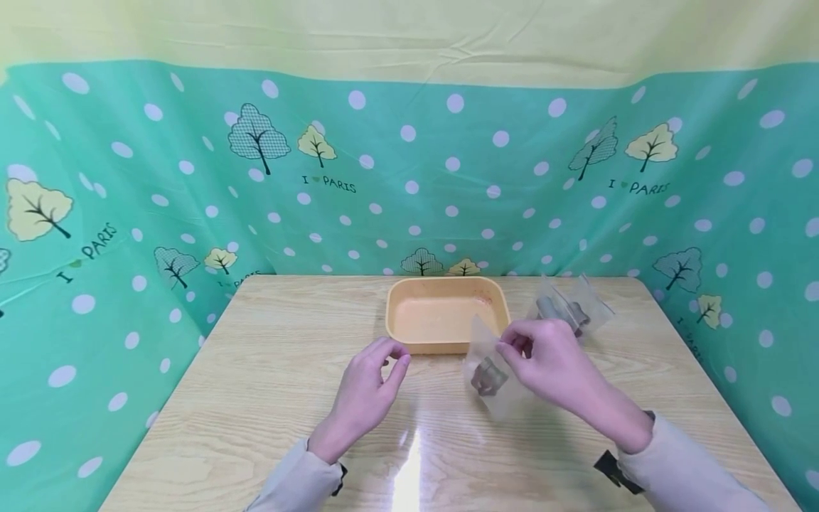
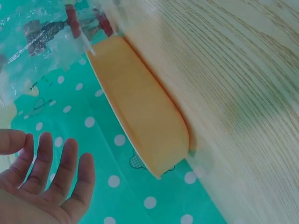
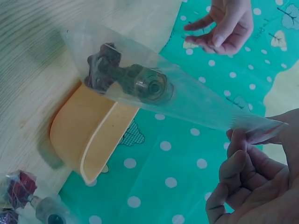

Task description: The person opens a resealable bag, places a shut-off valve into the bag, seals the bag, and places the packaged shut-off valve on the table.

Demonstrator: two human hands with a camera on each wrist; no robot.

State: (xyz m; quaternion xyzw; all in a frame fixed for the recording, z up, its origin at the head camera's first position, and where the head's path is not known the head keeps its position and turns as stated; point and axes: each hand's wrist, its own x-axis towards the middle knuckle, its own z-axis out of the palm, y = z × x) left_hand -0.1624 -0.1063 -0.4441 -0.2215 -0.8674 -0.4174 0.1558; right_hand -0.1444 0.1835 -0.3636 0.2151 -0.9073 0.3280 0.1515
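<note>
My right hand (image 1: pixel 555 361) pinches the top edge of a clear plastic bag (image 3: pixel 198 102) between thumb and fingers. Inside the bag is a metal valve (image 3: pixel 140 83) with a dark red, lobed handwheel. The bag hangs over the table, just in front of the right part of an orange tray (image 1: pixel 435 349). My left hand (image 1: pixel 366 391) hovers near the tray's front left corner, its fingers loosely bent and holding nothing. In the left wrist view, those fingers (image 2: pixel 64 170) are spread apart.
More clear bags (image 1: pixel 578 313) with similar metal and dark red parts lie on the wooden table (image 1: pixel 256 398), right of the tray. Small reddish specks show inside the tray's right end. A green dotted curtain (image 1: pixel 384 192) surrounds the table at the back and sides.
</note>
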